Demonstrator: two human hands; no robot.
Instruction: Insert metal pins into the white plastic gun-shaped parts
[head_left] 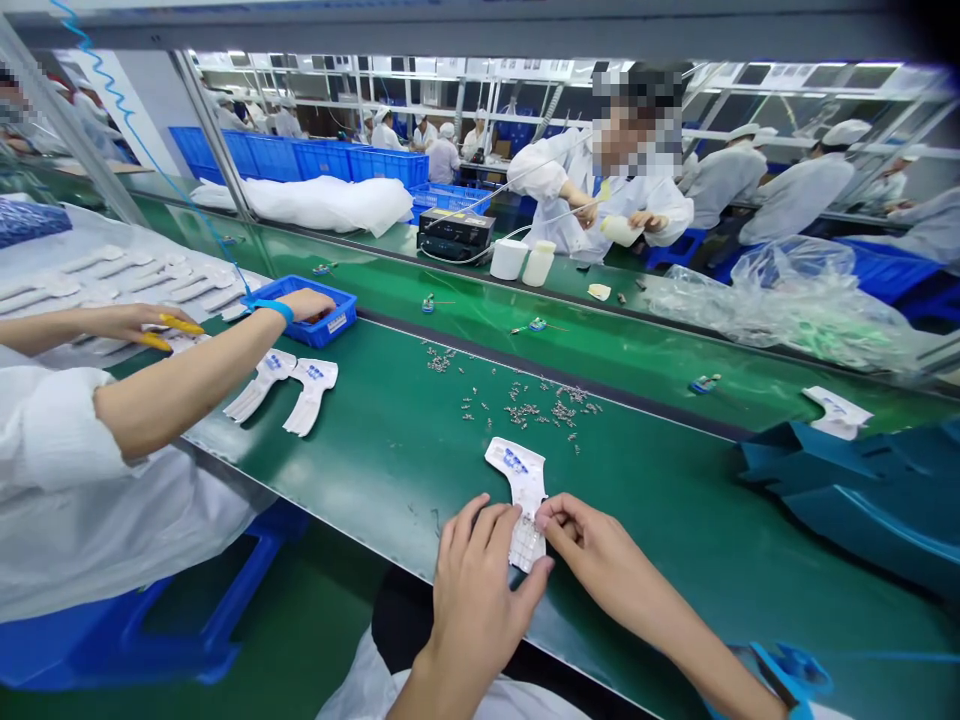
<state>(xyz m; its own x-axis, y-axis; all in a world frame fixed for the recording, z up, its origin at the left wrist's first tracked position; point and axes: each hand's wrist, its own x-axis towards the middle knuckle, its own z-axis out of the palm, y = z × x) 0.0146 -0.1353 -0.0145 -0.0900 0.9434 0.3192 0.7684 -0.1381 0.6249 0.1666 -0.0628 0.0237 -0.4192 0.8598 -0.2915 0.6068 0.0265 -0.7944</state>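
Note:
A white, gun-shaped plastic shell half (525, 488) with blue parts in its wide end lies on the green bench in front of me. My left hand (480, 585) holds its handle end from the left, fingertips on one edge and thumb near the bottom. From the right, my right hand (589, 538) pinches at the shell's right edge, around mid-length; whatever sits between its fingertips is too small or hidden to make out. Beyond the shell, many tiny metal pieces (525, 413) are scattered on the bench.
To my left, a co-worker's hand (307, 303) reaches into a blue bin (341, 318), beside two more shell halves (309, 395). A conveyor (480, 325) carrying small parts runs behind the bench. Teal trays (847, 490) stand at the right.

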